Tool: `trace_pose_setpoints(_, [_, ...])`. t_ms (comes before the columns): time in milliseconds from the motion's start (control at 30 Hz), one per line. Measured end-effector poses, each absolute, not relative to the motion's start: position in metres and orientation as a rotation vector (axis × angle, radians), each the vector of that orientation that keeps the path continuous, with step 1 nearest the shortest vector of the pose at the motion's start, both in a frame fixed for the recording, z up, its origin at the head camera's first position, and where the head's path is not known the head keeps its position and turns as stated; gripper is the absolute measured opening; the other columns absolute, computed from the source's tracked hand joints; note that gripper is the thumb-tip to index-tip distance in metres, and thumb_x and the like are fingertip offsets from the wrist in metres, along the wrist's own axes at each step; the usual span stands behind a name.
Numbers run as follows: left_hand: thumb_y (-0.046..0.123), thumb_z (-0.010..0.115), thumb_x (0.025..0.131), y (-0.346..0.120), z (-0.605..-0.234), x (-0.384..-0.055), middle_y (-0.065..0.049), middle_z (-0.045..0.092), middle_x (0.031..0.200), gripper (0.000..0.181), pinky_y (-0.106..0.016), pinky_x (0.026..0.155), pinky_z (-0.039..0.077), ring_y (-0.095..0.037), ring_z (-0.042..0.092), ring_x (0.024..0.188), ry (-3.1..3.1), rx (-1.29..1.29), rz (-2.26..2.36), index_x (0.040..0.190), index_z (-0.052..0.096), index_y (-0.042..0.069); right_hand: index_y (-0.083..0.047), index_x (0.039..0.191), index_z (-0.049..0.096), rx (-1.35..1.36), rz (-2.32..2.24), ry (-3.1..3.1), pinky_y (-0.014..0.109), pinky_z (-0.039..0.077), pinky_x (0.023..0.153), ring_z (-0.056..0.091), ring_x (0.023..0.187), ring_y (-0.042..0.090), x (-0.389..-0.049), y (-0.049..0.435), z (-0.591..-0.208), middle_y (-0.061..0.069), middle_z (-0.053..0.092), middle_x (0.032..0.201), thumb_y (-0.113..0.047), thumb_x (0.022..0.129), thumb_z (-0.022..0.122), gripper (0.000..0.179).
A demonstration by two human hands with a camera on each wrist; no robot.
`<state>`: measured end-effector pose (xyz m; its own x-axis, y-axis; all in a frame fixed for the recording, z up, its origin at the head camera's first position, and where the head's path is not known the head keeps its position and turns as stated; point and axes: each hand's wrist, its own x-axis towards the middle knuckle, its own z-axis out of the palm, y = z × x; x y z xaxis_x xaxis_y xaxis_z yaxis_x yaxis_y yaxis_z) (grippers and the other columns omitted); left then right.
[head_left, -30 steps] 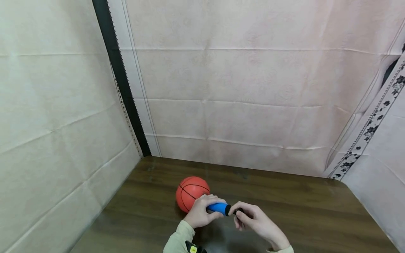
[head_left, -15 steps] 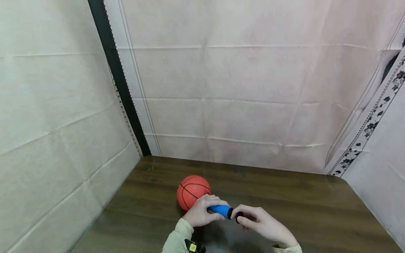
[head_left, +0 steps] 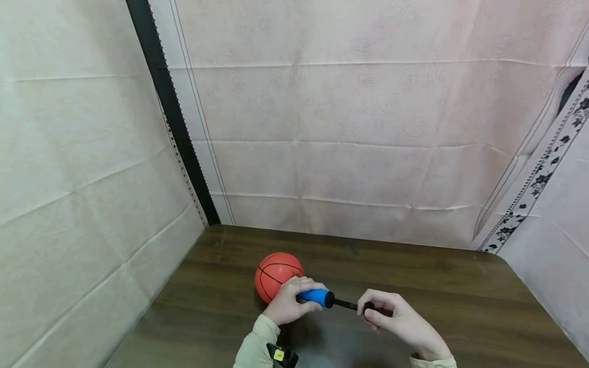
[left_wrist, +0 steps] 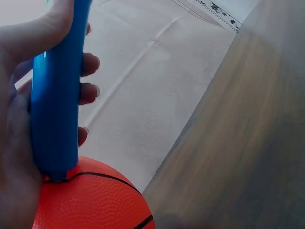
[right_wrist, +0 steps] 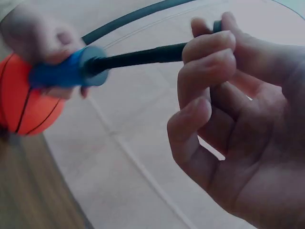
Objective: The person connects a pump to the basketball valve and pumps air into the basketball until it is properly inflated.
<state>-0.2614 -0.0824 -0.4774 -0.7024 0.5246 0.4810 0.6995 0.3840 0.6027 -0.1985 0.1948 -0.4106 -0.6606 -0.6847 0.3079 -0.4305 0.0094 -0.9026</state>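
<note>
A blue hand pump (left_wrist: 56, 105) lies across my left hand (head_left: 286, 302), whose fingers and thumb wrap round its barrel. The pump's narrow end meets the orange-red basketball (head_left: 278, 271), which rests on the table just beyond that hand. From the barrel's black cap a black rod (right_wrist: 143, 58) extends to the right. At the rod's far end my right hand (head_left: 390, 313) pinches the small dark knob (head_left: 368, 308) between thumb and fingers; its other fingers curl loosely in the right wrist view. Whether a needle sits in the ball is hidden.
The brown wood-grain table (head_left: 460, 296) spreads out on both sides of the hands. Pale creased cloth walls (head_left: 349, 128) rise at its back and sides. A dark device (head_left: 282, 355) with a yellow label is worn on the left wrist.
My right hand has moved right with the knob, drawing the black rod out of the barrel so a long stretch shows. The left hand, pump barrel and ball stay nearly in place.
</note>
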Motion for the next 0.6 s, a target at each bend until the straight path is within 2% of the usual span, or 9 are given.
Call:
trace_pose_setpoints(167, [0.033,0.074,0.085,-0.082,-0.479,-0.263,0.006,0.07,0.108,0.033,-0.03,0.086,0.047,-0.01,0.057,0.098,-2.48,-1.064,-1.228,0.117,0.067,0.026,0.002,0.106,0.055,-1.12,-1.732,1.986,0.03,0.039,0.048,0.044,0.059,0.021,-0.207,0.177,-0.419,0.02,0.045,0.072,-0.002,0.102,0.042,0.014])
trace_pose_setpoints(300, [0.036,0.072,0.087,-0.077,-0.48,-0.264,0.007,0.07,0.106,0.032,-0.032,0.091,0.045,-0.008,0.059,0.097,-2.491,-1.106,-1.265,0.117,0.068,0.028,0.006,0.104,0.055,-1.089,-1.73,2.025,0.031,0.04,0.05,0.043,0.058,0.027,-0.211,0.164,-0.427,0.024,0.045,0.071,-0.006,0.102,0.043,0.017])
trace_pose_setpoints(400, [0.036,0.07,0.088,-0.074,-0.482,-0.264,0.007,0.071,0.104,0.031,-0.032,0.092,0.044,-0.006,0.06,0.095,-2.458,-1.157,-1.263,0.117,0.068,0.027,0.004,0.103,0.056,-1.072,-1.708,2.101,0.029,0.041,0.05,0.044,0.058,0.027,-0.213,0.16,-0.43,0.025,0.046,0.071,-0.008,0.102,0.044,0.017])
trace_pose_setpoints(600, [0.036,0.069,0.089,-0.073,-0.483,-0.264,0.007,0.071,0.106,0.033,-0.031,0.092,0.044,-0.006,0.06,0.095,-2.437,-1.191,-1.239,0.118,0.068,0.021,-0.001,0.104,0.058,-1.015,-1.64,2.206,0.026,0.044,0.053,0.049,0.059,0.015,-0.211,0.159,-0.427,0.024,0.05,0.072,-0.013,0.102,0.047,0.017])
